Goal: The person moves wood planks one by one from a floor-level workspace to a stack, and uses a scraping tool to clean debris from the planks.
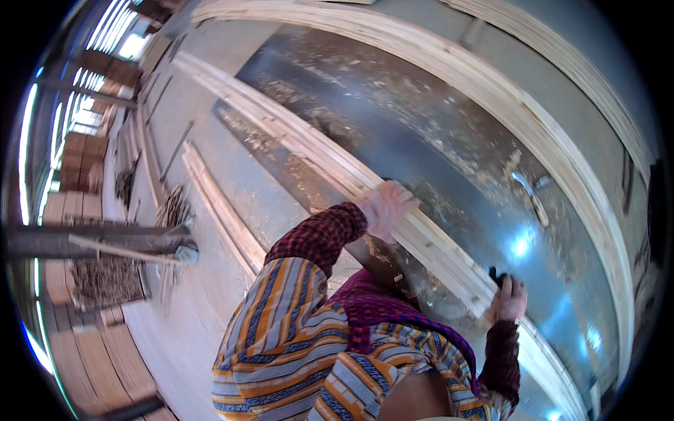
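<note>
A long bundle of pale wooden strips [302, 140] lies slantwise across a shiny metal table [435, 126] dusted with sawdust. My left hand [386, 205], in a dark checked sleeve, grips the bundle's top near its middle. Lower right, my right hand [510, 300] closes on the same bundle's near end, with a small dark thing [497, 275] at its fingers; what it is I cannot tell. My striped clothing fills the lower middle of the view.
A second curved stack of strips [562, 161] runs along the table's far side, and a metal handle [530, 196] sticks up from the sheet. More strips [221, 207] lie on the concrete floor at left, beside a pile of scraps [172, 207] and stacked boards [81, 158].
</note>
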A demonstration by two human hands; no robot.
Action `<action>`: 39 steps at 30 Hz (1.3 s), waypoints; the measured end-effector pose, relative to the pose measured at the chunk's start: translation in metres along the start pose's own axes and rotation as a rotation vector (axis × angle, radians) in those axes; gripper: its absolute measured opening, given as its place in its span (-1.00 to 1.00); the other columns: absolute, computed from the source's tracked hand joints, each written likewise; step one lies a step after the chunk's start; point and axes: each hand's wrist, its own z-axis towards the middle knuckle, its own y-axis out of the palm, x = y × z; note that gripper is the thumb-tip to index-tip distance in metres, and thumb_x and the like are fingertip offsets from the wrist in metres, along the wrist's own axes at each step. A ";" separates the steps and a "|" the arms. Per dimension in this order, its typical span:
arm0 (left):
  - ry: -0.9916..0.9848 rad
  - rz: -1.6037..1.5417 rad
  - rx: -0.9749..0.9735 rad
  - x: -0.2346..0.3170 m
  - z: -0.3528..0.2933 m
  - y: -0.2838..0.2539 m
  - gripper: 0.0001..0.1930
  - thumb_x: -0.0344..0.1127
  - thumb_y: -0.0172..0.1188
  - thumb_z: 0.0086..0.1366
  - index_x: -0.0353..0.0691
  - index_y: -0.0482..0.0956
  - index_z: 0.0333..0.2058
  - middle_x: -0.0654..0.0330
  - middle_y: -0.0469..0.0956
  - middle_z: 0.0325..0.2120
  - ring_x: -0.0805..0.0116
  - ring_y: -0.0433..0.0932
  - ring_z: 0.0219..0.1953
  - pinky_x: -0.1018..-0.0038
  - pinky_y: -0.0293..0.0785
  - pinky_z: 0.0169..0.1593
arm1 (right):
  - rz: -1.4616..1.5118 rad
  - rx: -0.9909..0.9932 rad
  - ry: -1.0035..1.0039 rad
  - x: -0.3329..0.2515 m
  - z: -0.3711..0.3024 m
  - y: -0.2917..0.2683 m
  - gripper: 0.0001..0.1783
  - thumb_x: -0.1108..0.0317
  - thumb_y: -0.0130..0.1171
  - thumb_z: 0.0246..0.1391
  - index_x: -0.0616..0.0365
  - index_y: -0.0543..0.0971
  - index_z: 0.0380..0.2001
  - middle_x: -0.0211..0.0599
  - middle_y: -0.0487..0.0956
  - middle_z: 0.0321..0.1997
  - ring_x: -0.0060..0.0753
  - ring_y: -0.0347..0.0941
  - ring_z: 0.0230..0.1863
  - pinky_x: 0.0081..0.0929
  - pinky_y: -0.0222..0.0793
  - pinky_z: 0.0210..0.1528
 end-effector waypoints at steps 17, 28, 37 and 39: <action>-0.092 -0.035 0.208 0.041 -0.002 0.014 0.20 0.28 0.53 -0.34 -0.22 0.27 0.28 0.10 0.39 0.11 0.13 0.31 0.21 0.24 0.14 0.36 | -0.500 -0.469 -0.239 -0.170 -0.032 0.018 0.19 -0.04 0.59 -0.43 0.12 0.26 0.31 -0.11 0.54 0.09 -0.12 0.49 0.12 -0.19 0.37 0.09; -0.014 -0.028 0.680 0.046 -0.072 0.069 0.12 0.17 0.56 -0.22 -0.23 0.27 0.29 0.03 0.36 0.21 0.05 0.27 0.29 0.11 0.06 0.42 | -0.465 -0.069 -0.389 -0.161 -0.106 0.072 0.18 -0.03 0.57 -0.35 0.08 0.24 0.36 -0.01 0.39 0.30 0.09 0.24 0.38 0.11 -0.03 0.47; -0.807 -2.622 0.526 0.003 -0.131 0.120 0.21 0.40 0.24 0.17 -0.20 -0.27 0.47 -0.08 -0.16 0.48 -0.08 -0.15 0.51 -0.13 -0.19 0.46 | -0.498 0.498 -0.492 -0.155 -0.145 0.096 -0.34 0.33 0.28 -0.17 -0.08 0.43 0.12 -0.18 0.46 0.09 -0.07 0.37 0.23 0.06 0.14 0.40; -0.823 -2.567 0.505 -0.006 -0.105 0.097 0.21 0.47 0.16 0.16 -0.10 -0.30 0.49 -0.07 -0.19 0.49 -0.09 -0.16 0.51 -0.23 -0.25 0.45 | -0.463 0.519 -0.509 -0.162 -0.144 0.098 -0.39 0.35 0.27 -0.17 -0.07 0.46 0.07 -0.18 0.47 0.06 -0.07 0.39 0.21 0.05 0.18 0.37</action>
